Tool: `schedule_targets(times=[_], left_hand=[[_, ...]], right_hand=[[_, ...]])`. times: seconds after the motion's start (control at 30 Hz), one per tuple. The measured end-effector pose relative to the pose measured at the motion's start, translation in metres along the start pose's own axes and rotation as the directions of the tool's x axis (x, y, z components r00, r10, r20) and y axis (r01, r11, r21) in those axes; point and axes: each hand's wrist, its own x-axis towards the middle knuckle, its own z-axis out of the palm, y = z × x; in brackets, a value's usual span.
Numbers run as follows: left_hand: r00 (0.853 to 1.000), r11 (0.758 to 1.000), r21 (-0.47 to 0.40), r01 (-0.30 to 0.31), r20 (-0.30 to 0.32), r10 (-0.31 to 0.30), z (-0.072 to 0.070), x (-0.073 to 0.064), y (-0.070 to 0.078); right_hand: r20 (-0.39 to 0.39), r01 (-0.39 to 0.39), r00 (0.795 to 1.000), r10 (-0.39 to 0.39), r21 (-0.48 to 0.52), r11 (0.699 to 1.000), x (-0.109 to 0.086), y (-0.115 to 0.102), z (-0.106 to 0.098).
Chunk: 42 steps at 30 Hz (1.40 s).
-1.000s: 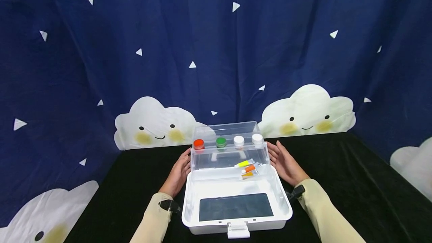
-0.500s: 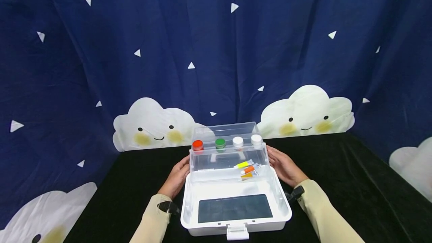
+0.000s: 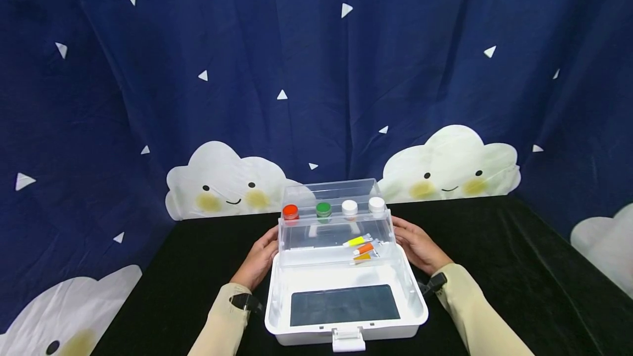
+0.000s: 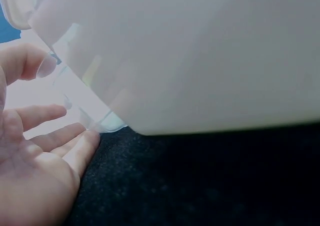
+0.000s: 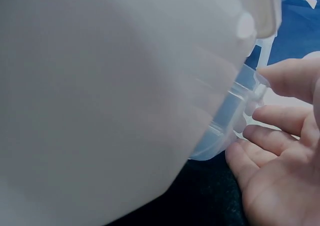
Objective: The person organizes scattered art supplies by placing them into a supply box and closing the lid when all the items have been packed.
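Note:
A white storage box (image 3: 348, 278) lies unlatched in the head view, its clear lid (image 3: 336, 184) tipped back behind clear trays (image 3: 311, 239). In the rear tray stand a red-capped jar (image 3: 290, 211), a green-capped jar (image 3: 323, 209) and two white-capped jars (image 3: 349, 206). The front tray holds a yellow paint tube (image 3: 356, 241), an orange one (image 3: 365, 249) and an amber one (image 3: 362, 257). My left hand (image 3: 257, 260) touches the clear plastic on the left side with loosely extended fingers. Opposite it, my right hand (image 3: 420, 247) touches the clear plastic on the right side.
A black cloth (image 3: 499, 268) covers the table. A dark rectangular panel (image 3: 344, 305) is at the box's bottom, and a white latch (image 3: 348, 339) hangs at its front. Behind stands a navy curtain (image 3: 316, 59) with clouds and triangles.
My right hand has closed in on the trays' right side, its fingers coming up to the plastic. The left hand has dropped slightly. Box, jars and tubes keep their places.

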Motion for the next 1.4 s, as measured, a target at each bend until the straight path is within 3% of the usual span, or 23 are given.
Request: schedule_targets(times=[0.23, 0.53, 1.07, 1.4], left_hand=[[1.0, 1.0, -0.009, -0.008, 0.001, 0.008, 0.0, 0.0, 0.001], [1.0, 1.0, -0.014, -0.017, 0.007, 0.017, -0.001, 0.001, 0.0], [0.999, 0.992, -0.125, -0.027, 0.024, 0.03, -0.002, 0.001, 0.002], [0.998, 0.996, -0.064, -0.055, 0.02, 0.057, -0.004, 0.003, 0.012]], right_hand=[[-0.016, 0.004, 1.0, -0.004, -0.01, 1.0, 0.0, 0.0, -0.001], [0.031, 0.007, 0.999, -0.008, 0.018, 1.0, 0.001, 0.001, -0.003], [0.059, 0.018, 0.998, -0.02, 0.039, 0.999, -0.001, -0.006, -0.001], [0.09, 0.12, 0.989, -0.118, -0.009, 0.993, 0.001, -0.016, 0.003]])
